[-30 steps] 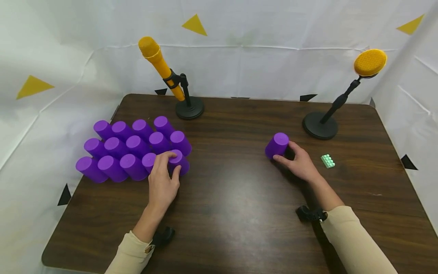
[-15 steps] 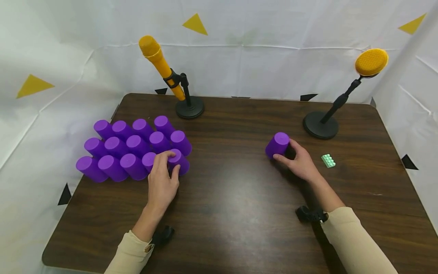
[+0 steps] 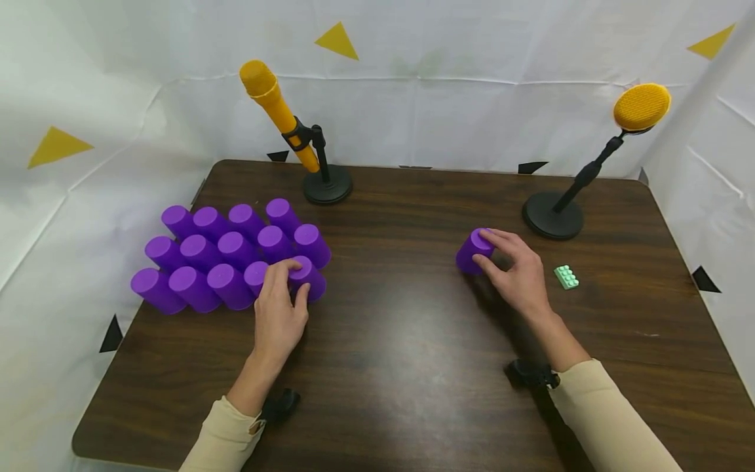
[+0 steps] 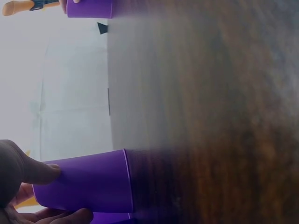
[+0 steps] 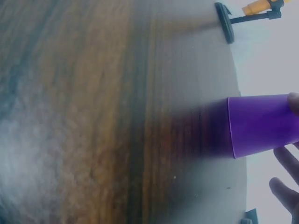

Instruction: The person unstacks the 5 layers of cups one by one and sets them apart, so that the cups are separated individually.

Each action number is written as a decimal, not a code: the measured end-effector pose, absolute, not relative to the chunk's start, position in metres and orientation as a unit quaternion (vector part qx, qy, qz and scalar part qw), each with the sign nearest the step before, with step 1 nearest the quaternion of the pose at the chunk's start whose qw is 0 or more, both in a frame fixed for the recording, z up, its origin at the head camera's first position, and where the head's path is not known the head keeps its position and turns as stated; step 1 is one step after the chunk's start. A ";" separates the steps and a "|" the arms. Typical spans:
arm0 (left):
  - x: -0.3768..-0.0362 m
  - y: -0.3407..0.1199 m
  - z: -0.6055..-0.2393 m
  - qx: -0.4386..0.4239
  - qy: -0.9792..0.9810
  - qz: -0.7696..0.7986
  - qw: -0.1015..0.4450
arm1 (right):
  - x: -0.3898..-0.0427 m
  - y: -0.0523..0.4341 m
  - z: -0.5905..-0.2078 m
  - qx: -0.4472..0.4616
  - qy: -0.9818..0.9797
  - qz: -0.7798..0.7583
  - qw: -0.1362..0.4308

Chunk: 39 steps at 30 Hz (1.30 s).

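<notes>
Several purple cups (image 3: 224,252) stand upside down in tight rows at the table's left. My left hand (image 3: 297,280) grips the nearest cup (image 3: 312,278) at the cluster's right front corner; the left wrist view shows thumb and fingers curled round that cup (image 4: 88,182). A lone purple cup (image 3: 468,252) stands upside down right of centre. My right hand (image 3: 482,248) holds it, index finger over its top and thumb on the near side. In the right wrist view this cup (image 5: 261,125) sits at the right edge with fingers (image 5: 286,173) beside it.
A yellow microphone (image 3: 277,108) on a black stand rises at the back left. A round yellow-headed stand (image 3: 641,107) is at the back right. A small green brick (image 3: 566,276) lies right of my right hand. The brown table (image 3: 401,367) is ringed by white cloth walls.
My right hand has shifted from beside the lone cup to over its top, fingers closing round it. The left hand and its cup have stayed put.
</notes>
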<state>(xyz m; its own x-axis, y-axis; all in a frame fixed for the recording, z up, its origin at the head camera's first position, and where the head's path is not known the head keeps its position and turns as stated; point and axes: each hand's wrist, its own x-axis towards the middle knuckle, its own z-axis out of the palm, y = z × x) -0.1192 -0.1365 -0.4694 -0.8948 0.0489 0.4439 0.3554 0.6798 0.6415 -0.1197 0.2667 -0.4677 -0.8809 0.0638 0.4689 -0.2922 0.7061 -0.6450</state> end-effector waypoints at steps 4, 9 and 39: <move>-0.120 -0.138 -0.470 -0.114 -0.895 -0.382 0.201 | -0.124 0.262 -0.468 0.086 -0.890 0.368 0.256; -0.121 -0.138 -0.470 -0.116 -0.895 -0.379 0.204 | -0.135 0.245 -0.461 0.121 -0.880 0.373 0.267; -0.123 -0.140 -0.472 -0.117 -0.894 -0.374 0.216 | -0.252 0.055 -0.460 0.187 -0.909 0.345 0.143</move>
